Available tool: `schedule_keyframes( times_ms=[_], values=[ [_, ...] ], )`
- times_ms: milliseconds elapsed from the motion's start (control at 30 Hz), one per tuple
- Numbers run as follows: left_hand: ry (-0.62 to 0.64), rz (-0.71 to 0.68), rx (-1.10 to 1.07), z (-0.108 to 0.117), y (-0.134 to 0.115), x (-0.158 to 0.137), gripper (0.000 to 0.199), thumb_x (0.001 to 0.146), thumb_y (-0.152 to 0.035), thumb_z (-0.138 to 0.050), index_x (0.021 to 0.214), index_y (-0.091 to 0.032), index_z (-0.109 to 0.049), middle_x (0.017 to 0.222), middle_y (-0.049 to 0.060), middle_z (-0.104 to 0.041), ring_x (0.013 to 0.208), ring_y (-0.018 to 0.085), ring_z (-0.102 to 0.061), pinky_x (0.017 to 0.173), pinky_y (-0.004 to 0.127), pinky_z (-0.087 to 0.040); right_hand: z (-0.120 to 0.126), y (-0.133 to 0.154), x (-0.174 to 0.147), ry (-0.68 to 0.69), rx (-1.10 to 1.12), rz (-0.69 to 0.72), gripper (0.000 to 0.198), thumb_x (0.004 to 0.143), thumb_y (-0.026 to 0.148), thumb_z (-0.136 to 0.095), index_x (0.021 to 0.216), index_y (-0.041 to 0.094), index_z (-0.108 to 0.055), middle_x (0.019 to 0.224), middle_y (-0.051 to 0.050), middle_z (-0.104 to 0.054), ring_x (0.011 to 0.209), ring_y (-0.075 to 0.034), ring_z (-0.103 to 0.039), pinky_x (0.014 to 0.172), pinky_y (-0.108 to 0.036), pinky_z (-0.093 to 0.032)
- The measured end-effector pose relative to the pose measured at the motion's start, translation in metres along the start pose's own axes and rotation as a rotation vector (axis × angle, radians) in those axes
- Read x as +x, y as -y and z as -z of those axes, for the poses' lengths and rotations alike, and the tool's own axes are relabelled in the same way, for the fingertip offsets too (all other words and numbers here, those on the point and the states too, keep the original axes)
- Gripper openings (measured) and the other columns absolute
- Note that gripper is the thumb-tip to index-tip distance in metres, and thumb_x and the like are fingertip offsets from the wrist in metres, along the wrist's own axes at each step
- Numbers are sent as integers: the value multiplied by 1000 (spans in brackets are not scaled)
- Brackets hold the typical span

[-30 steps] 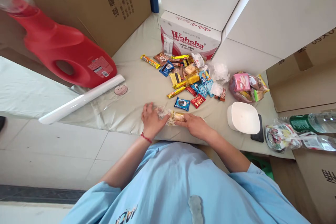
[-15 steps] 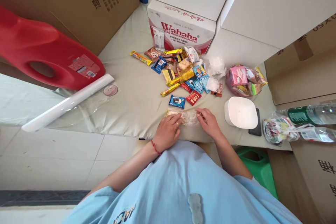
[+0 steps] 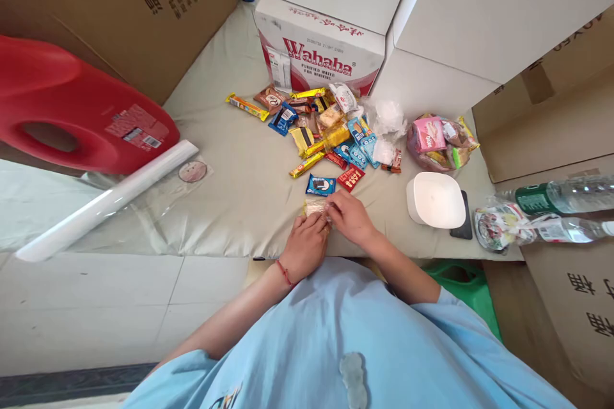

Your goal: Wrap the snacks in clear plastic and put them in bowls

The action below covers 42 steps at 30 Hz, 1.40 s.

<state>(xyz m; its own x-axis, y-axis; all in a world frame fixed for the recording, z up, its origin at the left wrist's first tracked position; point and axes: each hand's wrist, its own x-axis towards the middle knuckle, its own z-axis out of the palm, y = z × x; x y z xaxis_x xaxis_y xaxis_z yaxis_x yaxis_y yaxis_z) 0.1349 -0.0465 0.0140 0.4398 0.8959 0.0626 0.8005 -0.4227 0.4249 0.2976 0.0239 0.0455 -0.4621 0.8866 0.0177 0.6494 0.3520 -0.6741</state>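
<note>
My left hand [image 3: 307, 243] lies with its fingers flat on a small clear plastic packet [image 3: 314, 206] with pale contents, near the front edge of the covered surface. Over the packet's right side, my right hand [image 3: 352, 218] pinches the clear plastic close to my left fingertips. Both hands hide most of the packet. Just beyond it are a blue snack packet [image 3: 320, 185] and a red snack packet [image 3: 350, 177]. Further back is a loose pile of wrapped snacks [image 3: 336, 134] in yellow, blue and brown wrappers.
To the right stand a white plastic container [image 3: 436, 201], a dark phone-like slab [image 3: 463, 220], a bag of snacks [image 3: 434, 140] and plastic bottles [image 3: 582, 195]. A Wahaba-style water carton [image 3: 321, 54] is behind. At left are a red jug [image 3: 86, 108] and a white roll [image 3: 110, 198].
My right hand has moved left, from the packet's right end to beside my left fingers, bringing the clear plastic along. My left hand stays nearly in place. The view has shifted slightly.
</note>
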Motion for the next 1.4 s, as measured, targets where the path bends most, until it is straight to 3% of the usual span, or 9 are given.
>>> schedule_keyframes(
  times_ms=[200,400,500,600,800,933,1033,1233,1400],
  values=[
    [-135,-101,-303,19,39,-40,48,87,-10,-48,132,-15,-65,142,15,-64,139,27,-56,117,45,-48,-43,26,11,47,-154,111,23,106,23,-40,104,18,-63,106,-10,-60,97,-23,-55,87,-35,-47],
    [-439,333,-464,24,62,-84,19,94,-19,-53,100,-21,-72,116,6,-76,107,20,-73,95,34,-57,-57,41,-3,75,-445,124,49,95,57,-65,117,13,-61,122,-18,-59,109,-31,-51,92,-45,-47],
    [-501,453,-408,14,65,-77,18,94,-21,-53,90,-20,-71,101,4,-77,95,18,-73,86,32,-58,-62,43,1,71,-515,107,48,91,52,-73,119,15,-60,119,-16,-60,107,-31,-52,89,-45,-48],
    [-492,395,-356,8,64,-62,20,94,-21,-51,92,-20,-72,100,5,-76,95,19,-73,89,33,-57,-58,42,7,50,-513,100,28,95,34,-68,116,16,-62,116,-14,-62,106,-31,-54,85,-44,-50],
    [-435,262,-268,0,66,-45,20,96,-20,-51,94,-20,-71,102,6,-76,98,21,-72,91,35,-56,16,4,-19,-258,-27,22,22,96,23,-52,115,19,-62,113,-11,-67,105,-26,-61,94,-42,-54],
    [-462,173,-130,-12,71,-40,17,94,-17,-54,92,-20,-70,100,8,-76,95,24,-69,88,39,-55,104,-61,-61,-643,399,-293,34,94,38,-62,127,30,-57,114,-4,-68,100,-21,-66,88,-37,-57],
    [-506,118,18,-20,72,-36,14,91,-13,-57,92,-19,-70,99,10,-76,92,27,-67,84,41,-53,153,-122,-85,-871,592,-419,50,82,35,-69,130,30,-55,96,1,-66,83,-16,-65,80,-33,-57],
    [-527,53,78,-20,71,-34,16,88,-9,-59,94,-20,-67,98,9,-74,91,26,-66,83,40,-51,160,-197,-82,-623,657,-717,46,75,30,-71,119,24,-60,75,5,-61,66,-13,-61,73,-31,-57],
    [-526,69,75,-20,70,-34,17,88,-10,-57,96,-22,-66,100,8,-73,92,25,-65,86,39,-50,149,-191,-67,-324,-169,-853,50,92,21,-51,142,20,-59,114,-13,-74,99,-25,-70,91,-36,-54]
  ],
)
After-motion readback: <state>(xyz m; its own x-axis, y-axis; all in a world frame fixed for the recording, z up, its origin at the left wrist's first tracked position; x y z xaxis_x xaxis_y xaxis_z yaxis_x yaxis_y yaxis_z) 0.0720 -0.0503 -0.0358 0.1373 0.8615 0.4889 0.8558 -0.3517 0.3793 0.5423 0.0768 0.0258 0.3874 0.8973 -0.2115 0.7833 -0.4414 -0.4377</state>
